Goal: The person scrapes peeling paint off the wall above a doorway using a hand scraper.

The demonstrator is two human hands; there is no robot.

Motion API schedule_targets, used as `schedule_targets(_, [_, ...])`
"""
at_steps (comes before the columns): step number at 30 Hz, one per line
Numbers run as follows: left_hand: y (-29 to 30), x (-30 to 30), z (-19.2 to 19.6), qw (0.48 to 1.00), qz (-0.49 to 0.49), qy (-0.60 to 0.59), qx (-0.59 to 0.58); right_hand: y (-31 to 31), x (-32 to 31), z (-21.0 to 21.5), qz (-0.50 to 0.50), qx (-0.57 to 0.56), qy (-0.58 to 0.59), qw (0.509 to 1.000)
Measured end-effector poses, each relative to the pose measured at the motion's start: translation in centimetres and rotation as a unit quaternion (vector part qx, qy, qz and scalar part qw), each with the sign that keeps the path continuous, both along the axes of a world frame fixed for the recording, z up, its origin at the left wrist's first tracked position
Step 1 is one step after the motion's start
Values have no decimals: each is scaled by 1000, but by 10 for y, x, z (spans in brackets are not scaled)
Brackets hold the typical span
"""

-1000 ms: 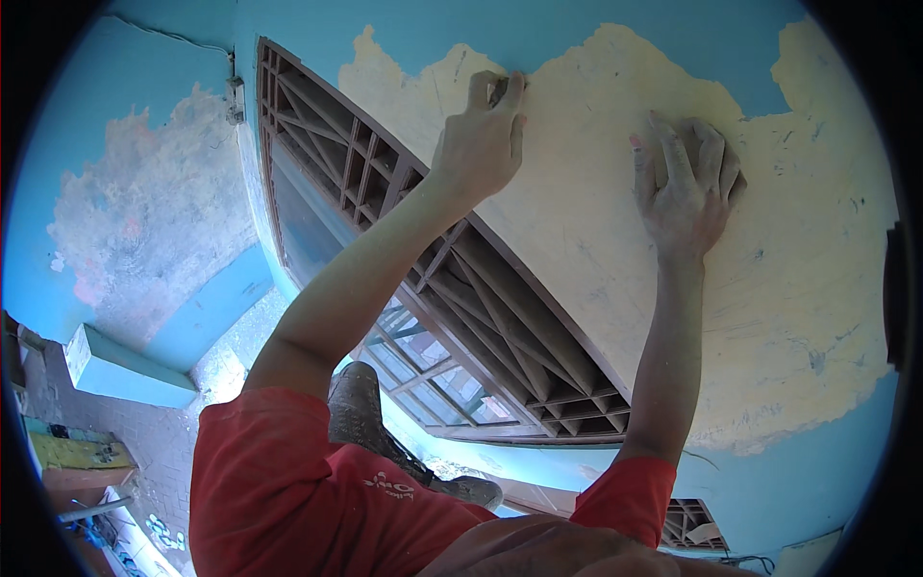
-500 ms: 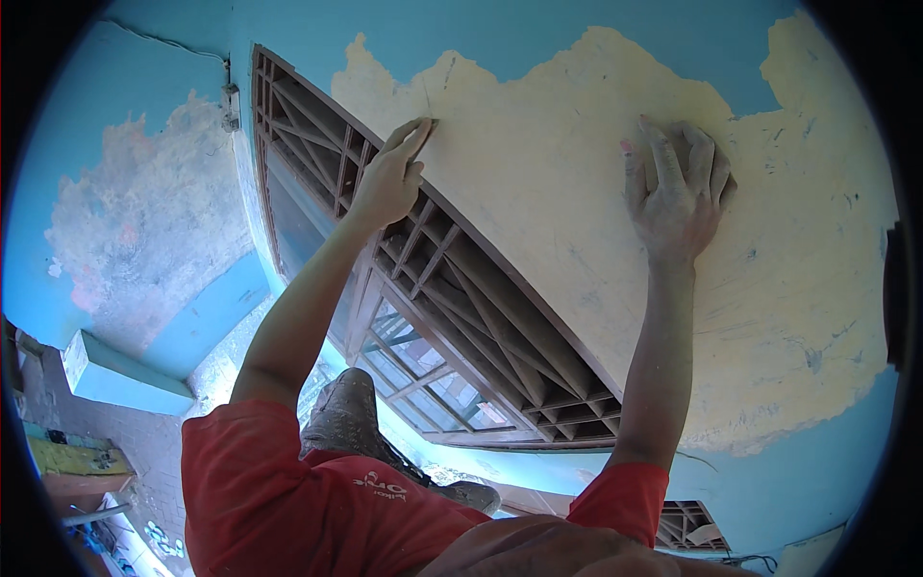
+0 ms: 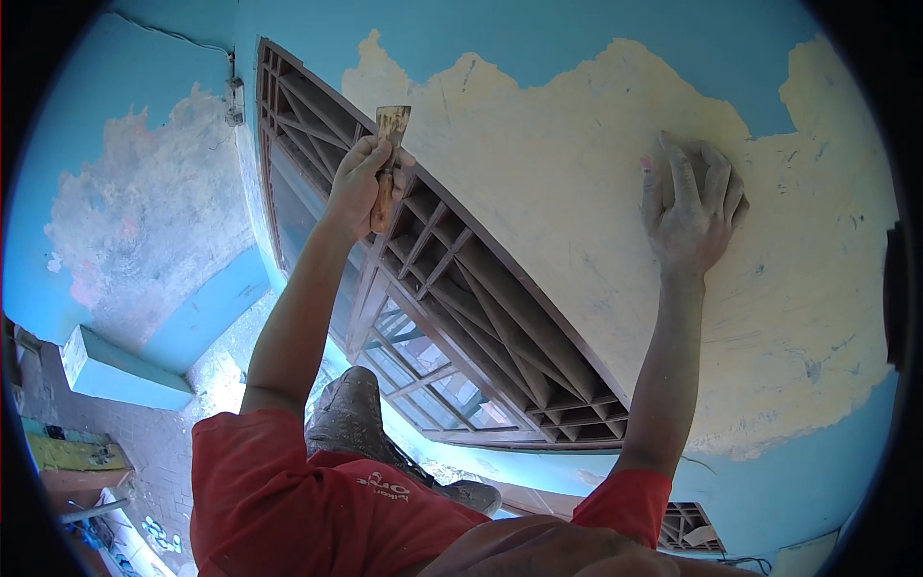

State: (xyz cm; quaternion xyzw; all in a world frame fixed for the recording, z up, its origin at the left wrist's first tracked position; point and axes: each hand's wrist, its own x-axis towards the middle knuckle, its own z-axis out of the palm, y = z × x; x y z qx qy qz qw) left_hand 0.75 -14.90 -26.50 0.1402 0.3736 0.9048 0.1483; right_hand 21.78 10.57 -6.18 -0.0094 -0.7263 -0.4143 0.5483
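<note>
My left hand is closed round the wooden handle of a small scraper. Its wide, stained blade points up, in front of the upper corner of the brown wooden lattice. My right hand, grey with dust, rests against the cream patch of the wall. Its fingers are spread and slightly bent, and the underside of the palm is hidden. Blue paint borders the cream patch in a ragged line.
Below my arms runs a brown wooden lattice above a glazed window. A second patchy wall area lies to the left, with a blue ledge beneath it. My trousered leg shows over a paved floor far below.
My left hand has come away from the wall, moving slightly left and down and turning so that the scraper shows. The right hand stays on the wall, its place in view slightly shifted.
</note>
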Motion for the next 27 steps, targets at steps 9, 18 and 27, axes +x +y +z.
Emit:
schedule_targets(9, [28, -54, 23, 957, 24, 89, -274, -1, 3, 0, -10, 7, 4, 1000])
schedule_targets(18, [24, -64, 41, 976, -13, 3, -216, -5, -4, 3, -13, 1, 22, 1000])
schedule_targets(27, [31, -62, 32, 986, -44, -31, -158, -9, -27, -7, -1, 19, 14, 1000])
